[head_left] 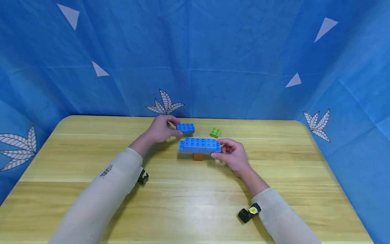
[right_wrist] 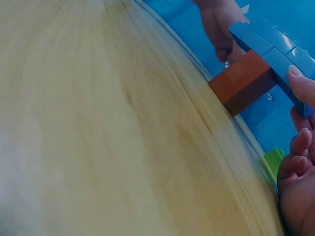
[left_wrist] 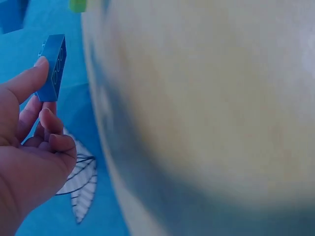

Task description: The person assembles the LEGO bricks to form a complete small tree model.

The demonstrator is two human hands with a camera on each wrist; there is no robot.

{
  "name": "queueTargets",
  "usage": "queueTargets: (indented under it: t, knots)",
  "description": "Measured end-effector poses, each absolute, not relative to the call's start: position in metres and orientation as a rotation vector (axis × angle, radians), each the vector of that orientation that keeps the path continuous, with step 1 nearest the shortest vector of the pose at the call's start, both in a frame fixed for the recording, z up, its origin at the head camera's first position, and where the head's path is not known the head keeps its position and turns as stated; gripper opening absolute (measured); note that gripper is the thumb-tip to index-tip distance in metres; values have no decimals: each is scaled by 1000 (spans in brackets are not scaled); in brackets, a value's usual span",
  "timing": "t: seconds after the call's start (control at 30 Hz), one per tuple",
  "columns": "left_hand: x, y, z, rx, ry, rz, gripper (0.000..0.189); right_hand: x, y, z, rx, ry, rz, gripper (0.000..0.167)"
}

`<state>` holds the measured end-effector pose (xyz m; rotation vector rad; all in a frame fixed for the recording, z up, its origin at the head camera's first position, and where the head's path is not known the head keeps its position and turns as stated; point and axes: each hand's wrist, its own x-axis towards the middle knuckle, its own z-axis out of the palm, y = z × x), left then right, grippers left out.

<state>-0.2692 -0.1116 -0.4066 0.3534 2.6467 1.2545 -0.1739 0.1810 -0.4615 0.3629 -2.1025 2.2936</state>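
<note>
In the head view my left hand [head_left: 162,128] pinches a blue toy building brick [head_left: 186,128] between thumb and fingers. The left wrist view shows that brick [left_wrist: 53,69] held clear of the tabletop, its hollow underside visible. A T-shaped build stands nearer to me: blue bricks [head_left: 195,145] laid as a long bar on a stacked orange-brown brick column [right_wrist: 242,82]. My right hand [head_left: 234,156] pinches the right end of this bar, thumb on the near side. Behind the bar sits a small lime-green brick [head_left: 215,132], touched by neither hand.
The build stands on a wooden table [head_left: 195,200], with its back edge a little beyond the bricks. A blue cloth [head_left: 195,51] with white leaf and triangle prints hangs behind and at the sides.
</note>
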Motion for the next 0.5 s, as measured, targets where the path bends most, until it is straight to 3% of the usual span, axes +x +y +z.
queueTargets:
  t: [0.5]
  knots:
    - [-237,-100,-355,529,2655,1352,39,-173,181,-460,376,-2095,2313,37]
